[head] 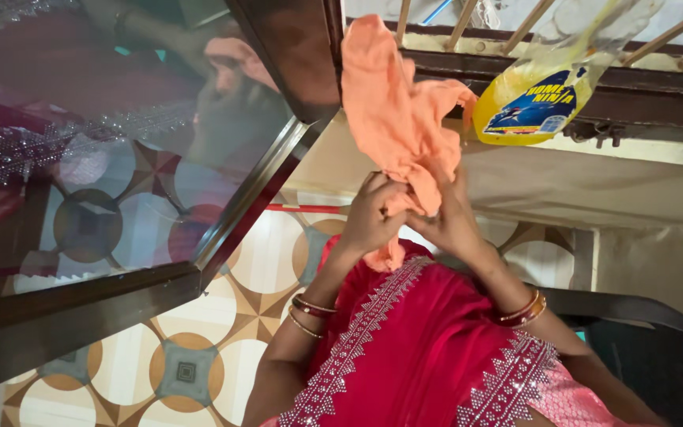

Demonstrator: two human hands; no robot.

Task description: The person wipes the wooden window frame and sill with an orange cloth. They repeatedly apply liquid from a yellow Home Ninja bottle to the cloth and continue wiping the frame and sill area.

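— Starting on the left, we have the glass-topped surface (pixel 120 198) with its dark frame, tilted across the view. Our worry there: the pane mirrors so much that we could misjudge where its edge runs and knock it with an elbow.

— Agreed. Then our left hand (pixel 369 217), fingers curled shut around the lower part of the orange cloth (pixel 393 119), and our right hand (pixel 448 221) pressed against the same bunch from the other side. The cloth stands up between them, in front of the window grille.

— If either grip slackens, we think the cloth slides down onto the red garment (pixel 413 340) or the patterned floor (pixel 199 356).

— And to the right, the yellow spray bottle (pixel 535 99) sits close to the cloth's upper fold; a swing of the fabric could catch it, we judge.

— What we cannot make out: the bottle's top is lost in glare, we cannot tell what it rests or hangs on, and the cloth hides our fingertips.
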